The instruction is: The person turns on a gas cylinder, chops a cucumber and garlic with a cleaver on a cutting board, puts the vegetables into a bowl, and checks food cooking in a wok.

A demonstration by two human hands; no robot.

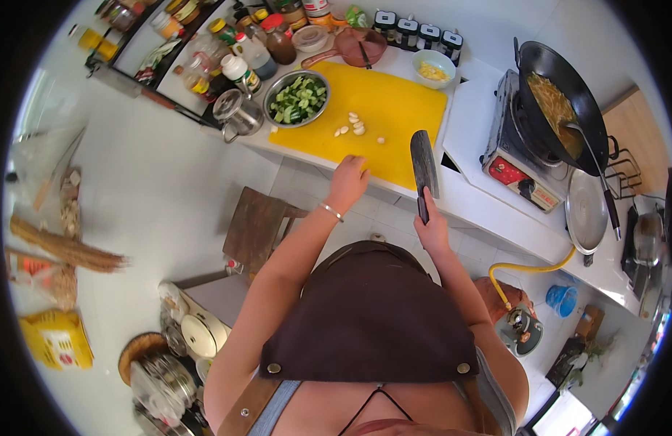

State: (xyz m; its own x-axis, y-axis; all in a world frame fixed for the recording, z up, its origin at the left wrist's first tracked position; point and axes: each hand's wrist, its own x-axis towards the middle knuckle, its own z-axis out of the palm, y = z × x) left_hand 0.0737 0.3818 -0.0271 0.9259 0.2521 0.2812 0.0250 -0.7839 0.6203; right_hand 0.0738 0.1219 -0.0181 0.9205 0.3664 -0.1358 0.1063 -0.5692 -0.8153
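My right hand [432, 227] grips the dark handle of a cleaver [424, 161], its wide blade pointing away from me over the right front part of a yellow cutting board [405, 105]. At the board's front edge is my left hand [348, 182], fingers curled in and a bracelet on the wrist; anything inside it is hidden. Peeled garlic cloves [358, 129] lie loosely grouped mid-board, beyond my left hand. One single clove [381, 140] sits apart, nearer the cleaver. A steel bowl of cut green vegetables [299, 100] stands on the board's left end.
Behind the board are a small white bowl [433, 69] with yellow pieces, a reddish pan [360, 47] and several spice jars [407, 33]. At right, a black wok [561, 80] with food and a ladle sits on a portable stove [521, 156]. A steel pitcher [236, 110] stands left.
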